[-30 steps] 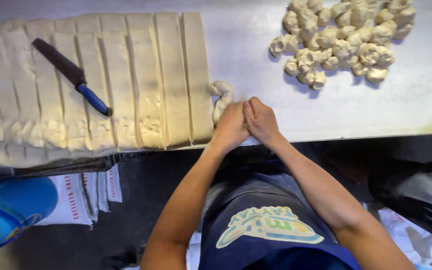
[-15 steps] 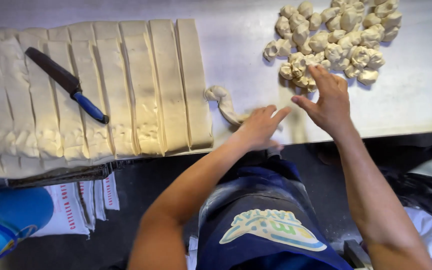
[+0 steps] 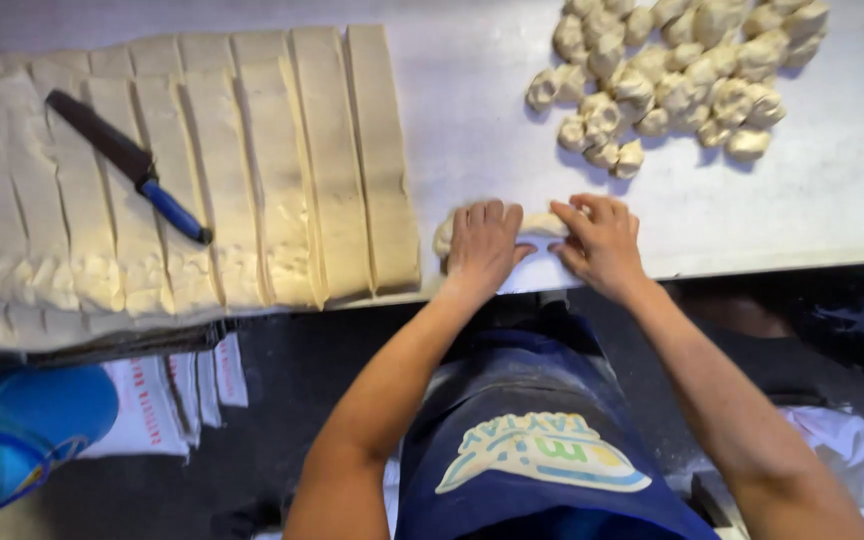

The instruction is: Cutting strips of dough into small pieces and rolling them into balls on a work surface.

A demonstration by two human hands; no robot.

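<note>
My left hand (image 3: 482, 245) and my right hand (image 3: 602, 240) lie side by side near the white table's front edge, palms down, fingers spread. Both press on one pale dough strip (image 3: 542, 222), which shows only between the hands and at my left hand's outer edge. To the left lies a large flat dough sheet (image 3: 272, 170) cut into long strips. A knife (image 3: 132, 165) with a dark blade and a blue handle rests on top of it. A pile of several small twisted dough pieces (image 3: 672, 80) sits at the far right of the table.
The white table (image 3: 832, 200) ends in a front edge right at my wrists. Below it on the left are a blue bag or container (image 3: 22, 430) and folded white sacks (image 3: 167, 395). I wear a dark blue apron (image 3: 532, 450).
One second ago my hands were clasped together at the table's edge. Then the right hand reached toward the pile. Now both hands are flat on a dough strip at the front edge.
</note>
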